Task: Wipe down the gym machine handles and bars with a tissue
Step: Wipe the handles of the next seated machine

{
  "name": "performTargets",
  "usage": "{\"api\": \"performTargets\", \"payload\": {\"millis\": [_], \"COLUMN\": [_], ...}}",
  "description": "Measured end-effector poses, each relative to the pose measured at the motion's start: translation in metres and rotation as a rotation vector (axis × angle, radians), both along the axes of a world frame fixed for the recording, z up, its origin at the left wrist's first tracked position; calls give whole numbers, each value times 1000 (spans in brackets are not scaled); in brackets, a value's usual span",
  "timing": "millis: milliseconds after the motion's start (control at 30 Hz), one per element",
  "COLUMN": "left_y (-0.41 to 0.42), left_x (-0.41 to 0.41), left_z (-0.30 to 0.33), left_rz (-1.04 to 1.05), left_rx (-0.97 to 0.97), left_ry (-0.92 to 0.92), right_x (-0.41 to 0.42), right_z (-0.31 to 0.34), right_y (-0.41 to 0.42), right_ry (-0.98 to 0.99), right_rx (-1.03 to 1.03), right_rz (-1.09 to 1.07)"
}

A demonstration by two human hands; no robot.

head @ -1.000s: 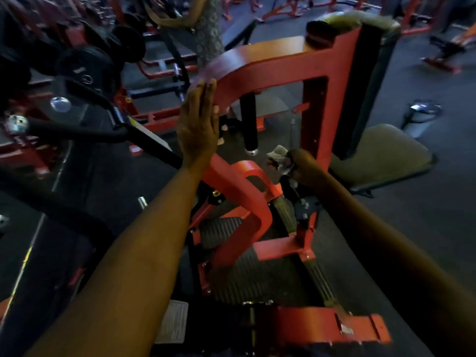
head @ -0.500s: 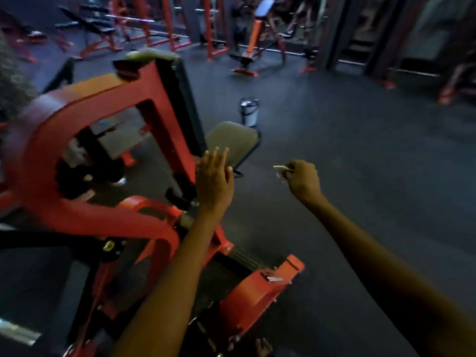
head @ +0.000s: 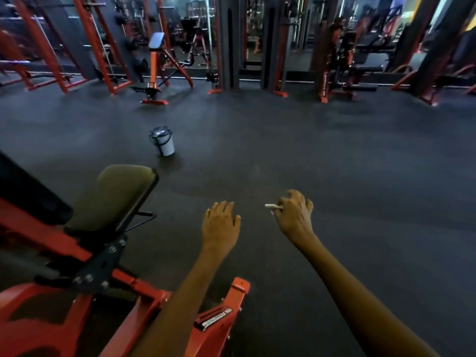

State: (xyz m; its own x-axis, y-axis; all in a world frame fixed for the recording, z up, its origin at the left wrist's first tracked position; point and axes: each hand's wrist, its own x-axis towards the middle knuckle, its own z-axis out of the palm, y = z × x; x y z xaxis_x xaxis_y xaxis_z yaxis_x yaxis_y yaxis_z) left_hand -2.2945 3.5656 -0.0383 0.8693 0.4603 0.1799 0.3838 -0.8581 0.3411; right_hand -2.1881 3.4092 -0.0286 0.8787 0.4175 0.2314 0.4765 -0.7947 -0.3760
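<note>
Here the person's two bare arms reach out over the dark rubber floor (head: 334,163), both hands in the air and touching nothing but what the right one carries. The right hand (head: 295,215) is curled, knuckles up, and pinches a small white tissue (head: 273,206) at its thumb side; a pale folded end of it pokes out to the left of the fingers. How much of the tissue sits inside the fist cannot be told. The left hand (head: 221,224) hangs just beside it, palm down, fingers relaxed and slightly apart, holding nothing. A gap of bare floor shows between the two hands.

Down at the lower left sits the red gym machine (head: 77,313), its frame running under the left forearm, with a black bolted bracket (head: 98,269) joining frame to seat. The olive padded seat (head: 116,194) tilts up toward the floor space, and a dark back pad (head: 28,194) leans at the far left edge. Neither hand is on the machine; both are out past its red foot piece (head: 226,307), which carries a small label too blurred to read.

Well beyond the seat, a small white bucket (head: 162,141) with a dark lid stands alone on the floor. Along the back wall stand red racks (head: 98,45) and a red bench with a blue-grey pad (head: 156,40), with darker machines to the right.
</note>
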Motion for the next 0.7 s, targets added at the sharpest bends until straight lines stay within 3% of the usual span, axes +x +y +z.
{"api": "performTargets", "payload": {"millis": [367,700], "left_y": [-63,1], "left_x": [140,306], "left_z": [-32,-54], "left_rz": [-10,137], "left_rx": [-68,-116], "left_ry": [105,155], "right_x": [144,328], "right_z": [-28,-46], "right_y": [-50,39], "right_ry": [107,79], "right_rx": [-71,-106], "right_rz": [80,253]}}
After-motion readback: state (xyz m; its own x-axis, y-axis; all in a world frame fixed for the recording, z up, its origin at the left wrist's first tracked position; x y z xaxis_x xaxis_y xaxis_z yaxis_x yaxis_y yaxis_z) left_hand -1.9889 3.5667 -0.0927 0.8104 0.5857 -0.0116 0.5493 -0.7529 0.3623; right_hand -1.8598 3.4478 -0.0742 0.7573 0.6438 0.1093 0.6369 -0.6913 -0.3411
